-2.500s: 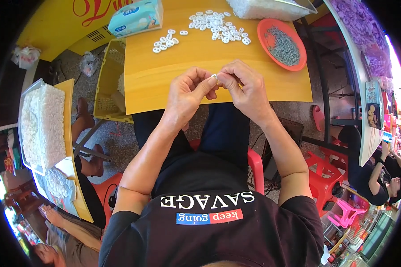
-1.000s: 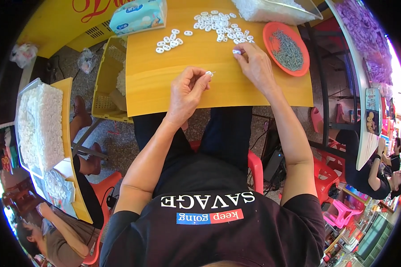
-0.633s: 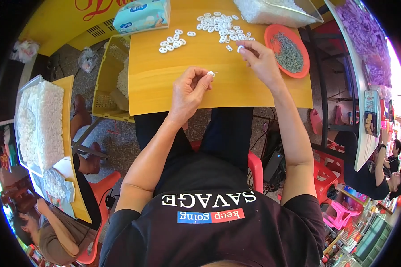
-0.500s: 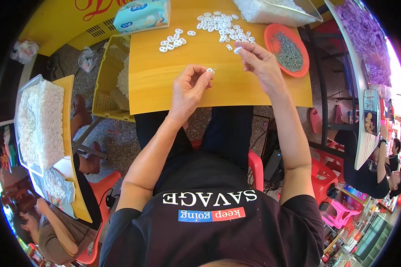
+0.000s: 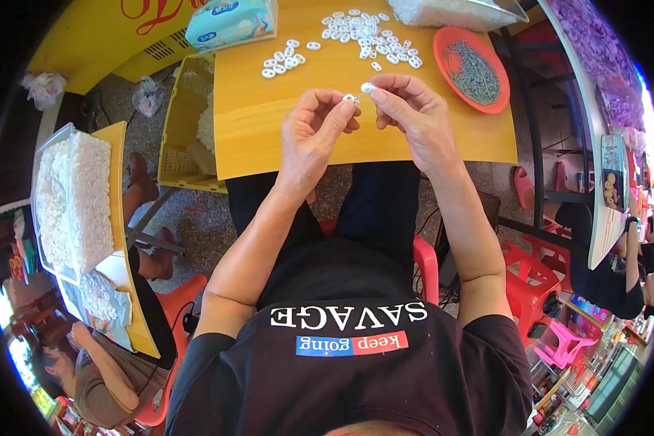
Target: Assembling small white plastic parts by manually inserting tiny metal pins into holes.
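Clamped between thumb and fingers of the left hand (image 5: 309,134): a small white plastic piece (image 5: 349,97), smooth and curved, with a thin bit beside it, too small to make out. Clamped likewise in the fingers of the right hand (image 5: 421,120): a second white piece (image 5: 368,88), rounded and glossy. Close together, left of the red plate (image 5: 493,107) and nearer the body; touching or just apart, cannot tell.

Left of the red plate, loose on the smooth yellow wood-grain desk (image 5: 269,123): a dense heap of white ovals (image 5: 352,30), flat, with paired dark holes. Farther left of the red plate: a smaller cluster (image 5: 279,56) of the same shape.

In the red plate, round and glossy: a tangle of thin grey metal pins (image 5: 474,73). Just beyond the red plate: a clear plastic tub (image 5: 518,14), heaped with small white bits (image 5: 421,13). Well left of the red plate: a soft blue tissue pack (image 5: 232,25), then a yellow plastic basket (image 5: 176,161), slotted, with white stuff inside. Farthest left of the red plate: a second clear tub (image 5: 94,211), brimming with knobbly white lumps (image 5: 54,189).
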`<state>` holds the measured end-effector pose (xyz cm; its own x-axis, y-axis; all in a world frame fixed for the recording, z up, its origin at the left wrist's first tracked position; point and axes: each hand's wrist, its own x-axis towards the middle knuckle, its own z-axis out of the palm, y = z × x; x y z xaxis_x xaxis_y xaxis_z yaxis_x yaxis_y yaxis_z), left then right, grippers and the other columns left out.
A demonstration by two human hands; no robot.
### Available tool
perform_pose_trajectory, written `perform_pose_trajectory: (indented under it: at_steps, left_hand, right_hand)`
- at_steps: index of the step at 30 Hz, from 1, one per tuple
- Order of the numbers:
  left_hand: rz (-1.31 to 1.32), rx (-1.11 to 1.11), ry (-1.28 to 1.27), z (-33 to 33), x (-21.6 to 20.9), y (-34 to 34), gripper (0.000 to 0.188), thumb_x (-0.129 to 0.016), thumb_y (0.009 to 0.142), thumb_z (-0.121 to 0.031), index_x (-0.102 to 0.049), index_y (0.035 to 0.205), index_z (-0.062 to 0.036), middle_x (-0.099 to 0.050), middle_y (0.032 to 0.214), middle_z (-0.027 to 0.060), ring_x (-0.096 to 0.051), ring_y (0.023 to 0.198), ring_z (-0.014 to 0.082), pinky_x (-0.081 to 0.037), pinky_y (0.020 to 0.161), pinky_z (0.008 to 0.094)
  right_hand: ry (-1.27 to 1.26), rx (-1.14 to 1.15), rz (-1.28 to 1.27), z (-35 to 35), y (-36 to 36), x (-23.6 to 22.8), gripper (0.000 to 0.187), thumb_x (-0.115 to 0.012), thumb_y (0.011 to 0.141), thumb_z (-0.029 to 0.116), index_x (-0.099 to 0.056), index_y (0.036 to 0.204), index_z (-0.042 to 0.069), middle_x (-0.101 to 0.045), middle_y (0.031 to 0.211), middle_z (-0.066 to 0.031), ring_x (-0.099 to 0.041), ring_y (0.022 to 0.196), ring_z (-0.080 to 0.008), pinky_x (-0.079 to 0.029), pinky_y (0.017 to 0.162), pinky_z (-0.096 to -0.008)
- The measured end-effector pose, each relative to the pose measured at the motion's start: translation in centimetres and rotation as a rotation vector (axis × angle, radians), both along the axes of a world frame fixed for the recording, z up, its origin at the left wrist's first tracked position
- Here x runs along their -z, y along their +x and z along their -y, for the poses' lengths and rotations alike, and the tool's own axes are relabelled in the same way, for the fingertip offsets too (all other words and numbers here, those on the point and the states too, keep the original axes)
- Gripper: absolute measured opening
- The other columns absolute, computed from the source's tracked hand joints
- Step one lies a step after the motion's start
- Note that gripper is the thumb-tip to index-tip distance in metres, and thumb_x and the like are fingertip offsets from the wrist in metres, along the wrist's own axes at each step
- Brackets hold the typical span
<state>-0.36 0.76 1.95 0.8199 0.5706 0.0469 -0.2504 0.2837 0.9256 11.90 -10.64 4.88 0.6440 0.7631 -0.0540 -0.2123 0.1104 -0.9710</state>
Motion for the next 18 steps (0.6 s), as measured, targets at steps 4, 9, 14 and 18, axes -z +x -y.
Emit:
perform_pose_trajectory:
  at_steps: [4,9,14,18]
  left_hand:
    - [-0.016,-0.013,0.008,0.21,-0.32,-0.22,0.016,-0.062,0.093,-0.013,-0.058,0.102,-0.0009,-0.065,0.089,0.0070,-0.059,0.080,0.0123,-0.048,0.078,0.0265]
    - [0.001,-0.023,0.006,0.14,-0.34,-0.23,0.015,-0.062,0.093,-0.013,-0.057,0.100,-0.0012,-0.064,0.093,0.0057,-0.059,0.080,0.0098,-0.048,0.075,0.0239]
    - [0.164,-0.069,0.063,0.37,-0.70,0.25,0.009,-0.058,0.094,-0.005,-0.057,0.101,0.0001,-0.061,0.109,0.0084,-0.057,0.094,0.0095,-0.046,0.084,0.0240]
    - [0.151,-0.051,0.071,0.74,-0.61,0.29,0.008,-0.058,0.094,-0.002,-0.057,0.101,0.0003,-0.060,0.111,0.0078,-0.056,0.097,0.0086,-0.045,0.085,0.0234]
  right_hand:
    - [0.036,0.036,-0.050,0.00,-0.39,-0.18,0.022,-0.068,0.088,0.013,-0.064,0.105,-0.001,-0.063,0.084,-0.0011,-0.056,0.072,-0.0051,-0.048,0.063,-0.0210]
    - [0.024,0.049,0.037,0.17,-0.62,-0.28,0.024,-0.068,0.088,0.013,-0.064,0.107,-0.002,-0.064,0.086,-0.0021,-0.057,0.074,-0.0057,-0.049,0.063,-0.0214]
    - [-0.014,0.043,0.143,0.33,-0.34,-0.34,0.026,-0.067,0.089,0.013,-0.063,0.109,-0.003,-0.065,0.091,-0.0041,-0.059,0.078,-0.0069,-0.050,0.065,-0.0219]
    - [-0.046,0.044,0.217,0.31,-0.11,0.11,0.024,-0.064,0.091,0.013,-0.064,0.110,-0.002,-0.067,0.093,-0.0039,-0.061,0.081,-0.0076,-0.052,0.068,-0.0227]
